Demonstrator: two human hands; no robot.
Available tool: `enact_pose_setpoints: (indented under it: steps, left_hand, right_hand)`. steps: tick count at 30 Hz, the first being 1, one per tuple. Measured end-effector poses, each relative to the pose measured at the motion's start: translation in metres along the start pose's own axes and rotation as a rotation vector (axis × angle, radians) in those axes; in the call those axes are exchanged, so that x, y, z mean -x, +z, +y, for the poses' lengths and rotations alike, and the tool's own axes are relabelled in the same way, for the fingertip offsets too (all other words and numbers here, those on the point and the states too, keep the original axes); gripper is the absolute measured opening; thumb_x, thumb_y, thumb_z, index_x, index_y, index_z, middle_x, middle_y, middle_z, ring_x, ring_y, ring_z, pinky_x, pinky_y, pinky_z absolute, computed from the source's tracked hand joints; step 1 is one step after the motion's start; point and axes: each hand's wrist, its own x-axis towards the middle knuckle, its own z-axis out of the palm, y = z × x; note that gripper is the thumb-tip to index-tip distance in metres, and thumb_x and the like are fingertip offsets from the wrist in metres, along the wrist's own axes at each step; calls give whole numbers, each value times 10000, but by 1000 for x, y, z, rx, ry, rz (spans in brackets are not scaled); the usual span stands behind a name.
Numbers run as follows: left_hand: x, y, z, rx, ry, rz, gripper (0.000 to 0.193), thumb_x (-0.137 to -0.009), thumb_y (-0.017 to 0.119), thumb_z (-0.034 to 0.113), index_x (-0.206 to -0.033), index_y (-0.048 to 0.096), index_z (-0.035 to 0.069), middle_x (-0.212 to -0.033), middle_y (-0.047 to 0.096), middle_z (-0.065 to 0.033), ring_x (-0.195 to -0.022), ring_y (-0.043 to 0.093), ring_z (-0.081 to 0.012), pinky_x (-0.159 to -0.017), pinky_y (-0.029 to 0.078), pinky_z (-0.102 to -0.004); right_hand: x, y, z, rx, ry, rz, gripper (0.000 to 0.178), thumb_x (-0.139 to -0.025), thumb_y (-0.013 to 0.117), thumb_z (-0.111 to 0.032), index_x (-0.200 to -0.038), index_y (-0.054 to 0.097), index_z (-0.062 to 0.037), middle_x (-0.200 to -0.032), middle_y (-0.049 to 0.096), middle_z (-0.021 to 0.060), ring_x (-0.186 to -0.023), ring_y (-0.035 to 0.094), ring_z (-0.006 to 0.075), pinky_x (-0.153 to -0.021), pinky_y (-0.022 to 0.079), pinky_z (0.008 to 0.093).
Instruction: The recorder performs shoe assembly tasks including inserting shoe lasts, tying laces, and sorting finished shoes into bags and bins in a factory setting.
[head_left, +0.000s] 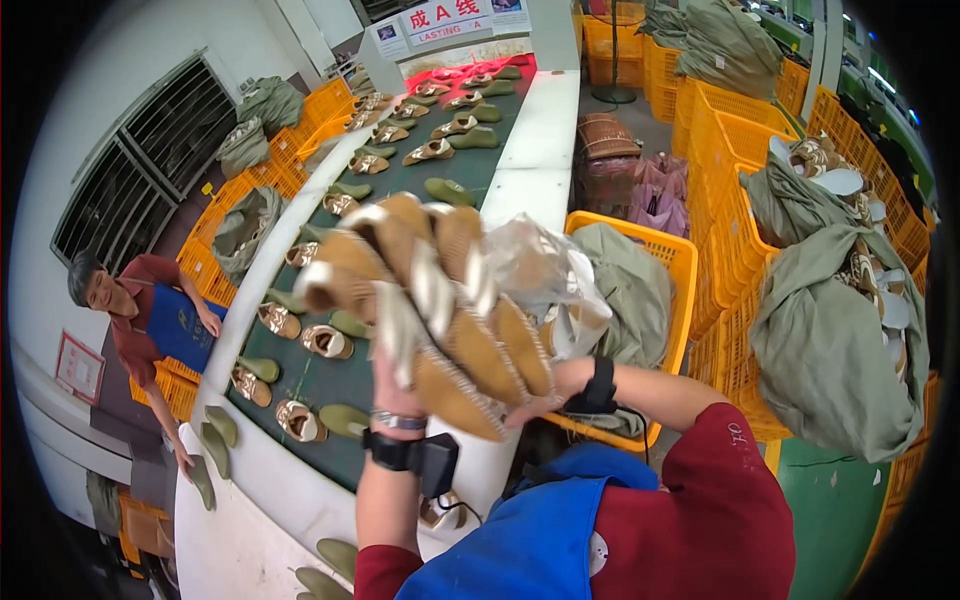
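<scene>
So both hands are up in front of the chest with a big armful of tan suede shoe uppers with cream striped trim (440, 300). The left hand (395, 385) is underneath, fingers wrapped up around the bottom of the bundle. The right hand (545, 385) comes in from the side, fingers closed on the lower right end, with a crinkly clear plastic bag (545, 265) bunched against the same stack.

The bundle fans out up and to the left from the hands, long axis running diagonally from lower right to upper left. It hangs right over the near edge of the dark green conveyor belt (390, 190), which already carries rows of the same uppers and olive green shoe lasts (345, 420). The left hand is the one nearer the belt.

To the right sits a yellow plastic crate (680, 255) holding a grey-green cloth sack (630, 285). Another person in a blue apron (180, 325) stands across the belt.
</scene>
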Motion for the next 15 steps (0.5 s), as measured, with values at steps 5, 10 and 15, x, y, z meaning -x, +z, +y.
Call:
enact_pose_setpoints:
  steps: [5,10,15]
  left_hand:
    - [-44,41,-53,373,-454,140,403,-939,361,304,-1212,474,30,-1171,548,-141,-1061,539,-277,-920,444,-406]
    - [-65,15,-102,136,-571,338,354,-943,372,261,-1179,485,23,-1118,578,-122,-987,582,-249,-883,474,-402]
    - [-78,45,-96,23,-668,171,314,-936,388,213,-1154,520,29,-1059,612,-99,-890,618,-206,-816,511,-349]
  right_hand:
    - [41,-103,29,336,421,580,494,-773,630,-190,-1237,473,-131,-1136,546,181,-1001,552,308,-855,433,379]
    - [44,-144,108,905,637,934,277,-778,606,-194,-1044,571,-126,-906,631,148,-747,615,310,-619,487,393]
    - [52,-220,94,230,227,1575,129,-837,544,-152,-847,604,-38,-646,589,160,-594,586,248,-547,447,329]
